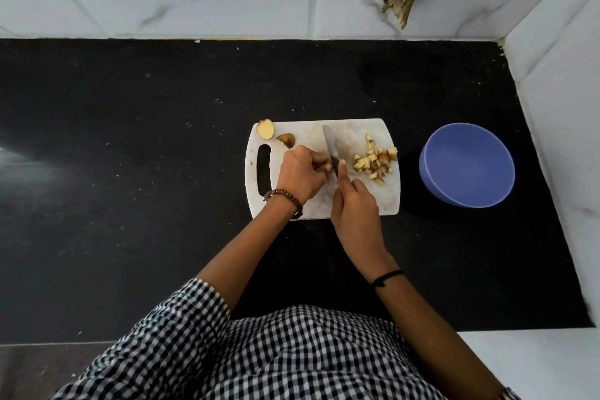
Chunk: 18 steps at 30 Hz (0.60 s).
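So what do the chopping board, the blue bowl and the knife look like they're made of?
Chopping board: likely plastic, white, matte, scuffed and stained, with a moulded handle slot. Blue bowl: probably plastic, smooth with even colour and soft sheen. Knife: blade looks like metal, grey and thin; handle hidden in the right hand.

A grey-bladed knife [330, 148] stands edge-down across the middle of the white cutting board [350, 136], tip toward its far edge. A brown-skinned potato piece [325, 163], mostly hidden, lies against the blade's left side.
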Tool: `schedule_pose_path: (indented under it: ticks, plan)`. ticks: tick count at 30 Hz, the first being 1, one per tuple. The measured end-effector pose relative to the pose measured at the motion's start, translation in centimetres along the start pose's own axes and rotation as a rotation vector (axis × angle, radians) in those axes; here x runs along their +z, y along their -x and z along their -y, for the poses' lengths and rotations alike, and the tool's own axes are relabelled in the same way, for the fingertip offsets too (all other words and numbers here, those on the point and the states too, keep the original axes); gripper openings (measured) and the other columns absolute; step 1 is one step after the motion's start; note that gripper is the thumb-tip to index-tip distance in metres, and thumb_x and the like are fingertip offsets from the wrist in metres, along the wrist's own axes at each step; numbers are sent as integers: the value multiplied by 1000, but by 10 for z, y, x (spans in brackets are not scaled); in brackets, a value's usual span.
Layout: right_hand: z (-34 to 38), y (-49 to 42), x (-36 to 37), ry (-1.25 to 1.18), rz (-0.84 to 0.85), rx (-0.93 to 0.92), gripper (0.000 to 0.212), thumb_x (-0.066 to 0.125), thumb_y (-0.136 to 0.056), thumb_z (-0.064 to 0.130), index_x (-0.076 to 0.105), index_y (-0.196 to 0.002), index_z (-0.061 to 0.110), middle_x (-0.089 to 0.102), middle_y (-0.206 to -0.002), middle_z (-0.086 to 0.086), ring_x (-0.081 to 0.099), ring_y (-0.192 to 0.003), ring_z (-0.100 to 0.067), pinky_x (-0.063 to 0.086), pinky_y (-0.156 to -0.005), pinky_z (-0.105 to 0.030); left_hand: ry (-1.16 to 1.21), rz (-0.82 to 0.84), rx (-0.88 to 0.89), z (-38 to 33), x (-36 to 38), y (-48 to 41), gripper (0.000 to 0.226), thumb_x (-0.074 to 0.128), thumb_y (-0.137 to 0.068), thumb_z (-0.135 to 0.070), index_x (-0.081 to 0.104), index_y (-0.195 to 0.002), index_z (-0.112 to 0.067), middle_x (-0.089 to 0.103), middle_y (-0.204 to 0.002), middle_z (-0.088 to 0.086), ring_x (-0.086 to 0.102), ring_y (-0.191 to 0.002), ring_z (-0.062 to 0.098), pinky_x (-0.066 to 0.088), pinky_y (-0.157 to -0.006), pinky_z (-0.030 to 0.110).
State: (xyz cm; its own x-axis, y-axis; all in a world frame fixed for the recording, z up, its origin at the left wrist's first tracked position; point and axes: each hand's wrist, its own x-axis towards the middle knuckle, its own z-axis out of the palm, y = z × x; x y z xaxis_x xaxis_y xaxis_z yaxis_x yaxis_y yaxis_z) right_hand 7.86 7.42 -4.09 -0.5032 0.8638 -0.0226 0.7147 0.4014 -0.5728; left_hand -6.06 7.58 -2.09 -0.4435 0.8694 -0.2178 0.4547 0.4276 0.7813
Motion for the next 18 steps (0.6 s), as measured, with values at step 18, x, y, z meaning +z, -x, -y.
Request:
schedule_pose_path:
  ticks: [18]
  plan:
    - [-12,22,-11,-17,44,-20,54,47,-103,15,32,-155,14,60,-88,-11,59,-78,-21,55,-70,-41,-21,-53,11,2,4,3,12,66,-87,-12,76,-93,-10,74,-84,5,68,-83,16,57,-81,34]
